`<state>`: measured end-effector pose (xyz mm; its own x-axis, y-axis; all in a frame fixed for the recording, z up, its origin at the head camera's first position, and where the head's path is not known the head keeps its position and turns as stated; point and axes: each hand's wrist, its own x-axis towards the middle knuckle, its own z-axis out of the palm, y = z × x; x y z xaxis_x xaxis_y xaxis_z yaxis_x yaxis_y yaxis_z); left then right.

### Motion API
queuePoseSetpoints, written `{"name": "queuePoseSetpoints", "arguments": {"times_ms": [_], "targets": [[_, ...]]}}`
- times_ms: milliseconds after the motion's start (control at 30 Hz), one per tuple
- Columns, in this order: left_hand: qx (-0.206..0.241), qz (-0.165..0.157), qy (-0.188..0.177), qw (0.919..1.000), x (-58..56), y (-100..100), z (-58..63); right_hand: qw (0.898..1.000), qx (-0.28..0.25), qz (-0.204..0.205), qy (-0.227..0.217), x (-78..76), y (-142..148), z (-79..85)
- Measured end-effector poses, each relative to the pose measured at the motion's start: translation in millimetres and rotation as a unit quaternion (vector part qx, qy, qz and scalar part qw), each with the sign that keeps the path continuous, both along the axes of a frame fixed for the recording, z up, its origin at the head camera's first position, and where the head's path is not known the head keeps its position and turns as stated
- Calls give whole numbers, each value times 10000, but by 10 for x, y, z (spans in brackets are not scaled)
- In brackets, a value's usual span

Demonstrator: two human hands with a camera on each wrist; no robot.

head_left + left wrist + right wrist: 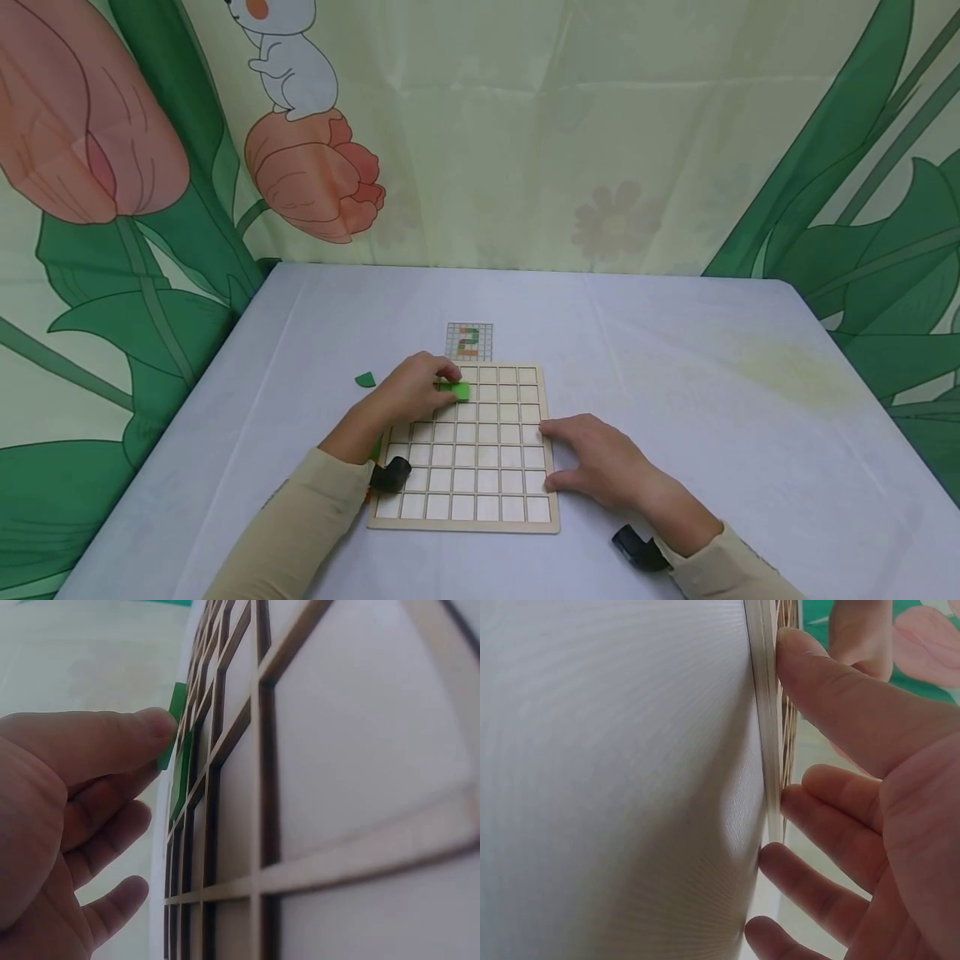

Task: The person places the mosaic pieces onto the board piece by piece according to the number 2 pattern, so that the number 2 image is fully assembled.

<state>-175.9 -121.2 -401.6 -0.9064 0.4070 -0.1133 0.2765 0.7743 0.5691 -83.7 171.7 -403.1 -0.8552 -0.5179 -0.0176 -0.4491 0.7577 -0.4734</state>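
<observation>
A wooden grid board [465, 527] lies on the table under both hands. Over its upper left cells, my left hand [412, 388] pinches a thin green tile [177, 697] between thumb and fingers. Right at that tile, a second green piece [181, 780] sits in a cell of the grid. From the head, bright green [461, 391] shows just beyond the left fingertips. My right hand [603, 462] touches the board's right edge, its thumb and fingers spread along the frame. The left hand covers part of the upper left cells.
Behind the board lies a small gridded picture card [469, 342] with a green and orange figure 2. A dark green rounded piece [365, 380] lies to the left. Partly hidden by the left forearm, more green [376, 449] and orange pieces show along the board's left edge.
</observation>
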Motion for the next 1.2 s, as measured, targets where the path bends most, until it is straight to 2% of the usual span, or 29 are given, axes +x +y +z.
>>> {"name": "queuePoseSetpoints", "arguments": {"times_ms": [700, 1200], "targets": [[-49, -152, 159, 9997, -23, 96, -48, 10000, -62, -23, -2, 7, 13, -12], [16, -93, 132, 9999, -27, 104, -53, 10000, -24, 20, 56, 7, 8, -8]]}}
